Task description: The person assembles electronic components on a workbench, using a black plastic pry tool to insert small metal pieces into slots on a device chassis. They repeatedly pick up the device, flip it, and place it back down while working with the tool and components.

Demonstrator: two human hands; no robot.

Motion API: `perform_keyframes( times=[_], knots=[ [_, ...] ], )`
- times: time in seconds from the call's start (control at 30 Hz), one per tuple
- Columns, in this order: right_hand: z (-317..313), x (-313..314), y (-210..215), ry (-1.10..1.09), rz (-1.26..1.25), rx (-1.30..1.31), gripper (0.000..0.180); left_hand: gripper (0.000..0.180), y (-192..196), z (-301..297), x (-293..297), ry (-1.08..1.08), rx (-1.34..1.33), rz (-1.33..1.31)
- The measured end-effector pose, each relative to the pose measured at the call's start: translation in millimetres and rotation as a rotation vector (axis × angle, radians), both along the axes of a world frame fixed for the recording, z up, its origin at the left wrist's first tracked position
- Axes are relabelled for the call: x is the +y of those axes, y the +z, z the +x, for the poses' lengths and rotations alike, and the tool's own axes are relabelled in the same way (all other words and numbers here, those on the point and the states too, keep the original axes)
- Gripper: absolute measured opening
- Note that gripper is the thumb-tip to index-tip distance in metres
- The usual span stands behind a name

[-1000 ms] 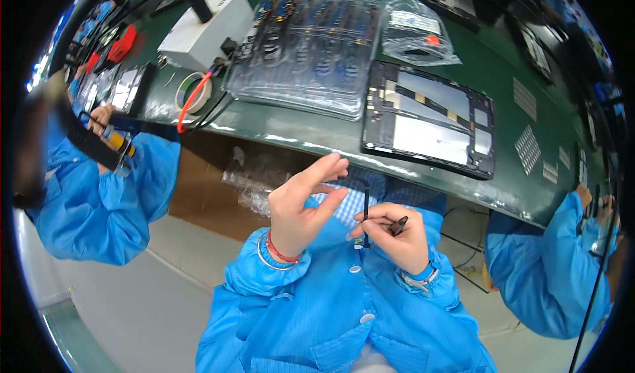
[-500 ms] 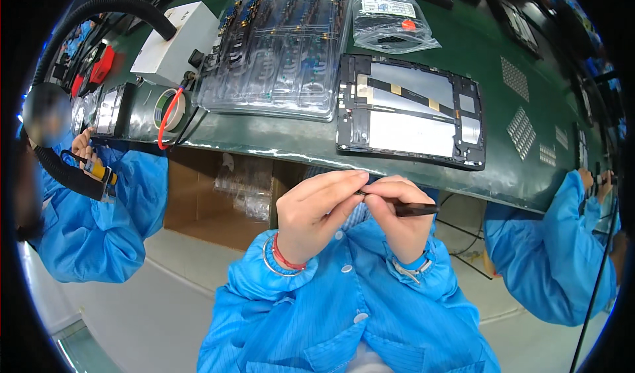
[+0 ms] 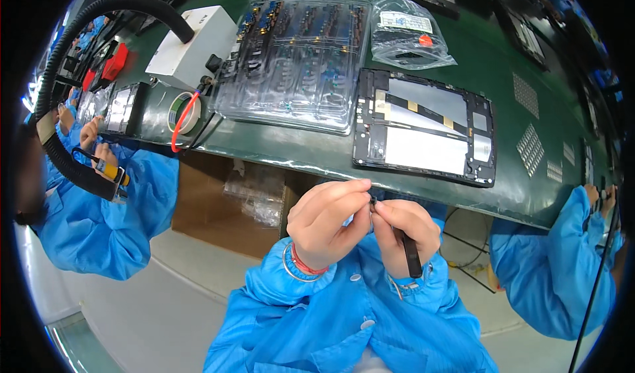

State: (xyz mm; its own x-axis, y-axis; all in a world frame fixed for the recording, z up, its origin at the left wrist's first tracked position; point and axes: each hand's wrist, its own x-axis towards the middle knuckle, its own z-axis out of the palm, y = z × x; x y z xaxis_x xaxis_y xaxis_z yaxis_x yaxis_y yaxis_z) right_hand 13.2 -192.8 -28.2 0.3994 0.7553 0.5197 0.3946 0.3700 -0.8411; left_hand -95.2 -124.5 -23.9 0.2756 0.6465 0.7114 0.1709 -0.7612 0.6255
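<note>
Just off the table's near edge, my two hands meet at the fingertips. My left hand point(image 3: 329, 222) is closed in a pinch at a tiny dark part point(image 3: 374, 200), too small to name. My right hand point(image 3: 405, 233) also pinches near that part, its thumb and forefinger touching or almost touching it. Tucked in the right palm is a slim black tool point(image 3: 411, 257), its flat end pointing down toward the wrist; its other end is hidden by fingers. Beyond the hands lies an opened tablet point(image 3: 423, 131), its battery and dark flex strip exposed.
Clear plastic trays point(image 3: 291, 68) of flex parts stand left of the tablet, a plastic bag point(image 3: 407, 32) behind it. A tape roll point(image 3: 184, 113), a white box point(image 3: 192, 48) and a black hose point(image 3: 49, 75) are farther left. Below sits a cardboard box point(image 3: 218, 221). Co-workers flank me.
The black tool has swung from pointing right to pointing down in my right hand. The fingertips stay together over the small part. The whole view has shifted slightly.
</note>
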Motion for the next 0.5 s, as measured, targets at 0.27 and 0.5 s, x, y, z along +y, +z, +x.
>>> perform_keyframes(
  times=[0.27,0.5],
  knots=[
    [15.8,-6.6,-2.9,-0.046,-0.071,0.107,0.017,0.011,15.4,-21.4,73.7,0.302,0.222,0.136],
    [33.6,-13.3,-5.9,-0.128,-0.043,0.137,0.018,0.009,22.4,-40.3,171.3,0.34,0.874,0.456]
  ],
)
